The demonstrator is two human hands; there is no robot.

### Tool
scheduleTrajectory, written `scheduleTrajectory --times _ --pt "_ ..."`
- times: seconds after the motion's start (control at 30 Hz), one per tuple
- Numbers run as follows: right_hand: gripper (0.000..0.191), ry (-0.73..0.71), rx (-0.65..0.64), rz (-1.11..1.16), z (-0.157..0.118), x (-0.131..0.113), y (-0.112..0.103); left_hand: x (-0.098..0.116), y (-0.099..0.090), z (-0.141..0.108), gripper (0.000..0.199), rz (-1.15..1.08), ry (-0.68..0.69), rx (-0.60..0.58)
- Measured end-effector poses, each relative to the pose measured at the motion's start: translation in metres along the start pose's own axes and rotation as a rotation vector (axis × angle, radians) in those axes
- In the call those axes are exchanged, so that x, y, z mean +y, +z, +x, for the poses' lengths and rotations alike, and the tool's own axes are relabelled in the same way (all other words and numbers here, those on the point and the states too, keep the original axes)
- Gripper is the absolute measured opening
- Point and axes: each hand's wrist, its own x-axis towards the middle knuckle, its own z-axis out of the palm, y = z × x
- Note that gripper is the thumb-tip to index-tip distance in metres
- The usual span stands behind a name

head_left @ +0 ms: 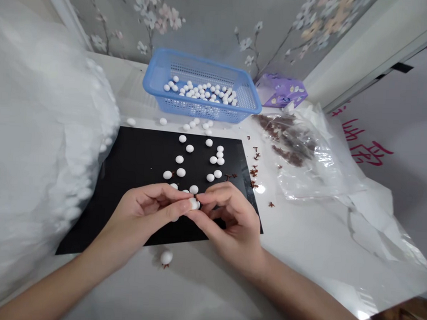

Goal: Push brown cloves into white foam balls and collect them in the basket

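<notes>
Head view: left hand and right hand meet low of centre, fingers narrowly closed, both pinching one small white ball at the fingertips. Tiny dark speck at the ball's right edge, too small to identify. Black sheet lies under the hands, with loose white balls spread over its upper half. One white ball with a brown bit attached sits on the white table, just below the sheet's lower edge. Blue plastic basket, upper centre, holds a heap of white balls; a few more lie between basket and sheet. Clear plastic bag, right of the sheet, contains dried brown sprigs; stray brown bits lie near the sheet's right edge. Purple floral box stands just right of the basket. White gauzy mass fills the left of the frame, beside the sheet.
</notes>
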Motion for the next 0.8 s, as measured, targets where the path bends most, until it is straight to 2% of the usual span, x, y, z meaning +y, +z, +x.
scheduleTrajectory --times 0.13,0.27,0.53,0.8 --pt "0.017 -0.087 0.046 -0.041 -0.0007 0.0007 0.0011 -0.0010 0.0024 -0.0024 0.005 -0.032 -0.016 -0.019" --pt "0.016 -0.102 0.084 -0.045 -0.0018 -0.0001 0.0030 -0.0011 0.0039 -0.0037 0.006 -0.069 -0.045 -0.012" --pt "0.009 -0.003 0.071 0.013 -0.0024 0.0010 0.0060 -0.0019 0.0034 -0.0033 0.006 -0.080 -0.054 0.014" --pt "0.009 0.142 -0.068 0.097 0.0023 -0.0033 -0.0005 -0.0002 0.0013 -0.0031 0.007 -0.059 -0.061 -0.020"
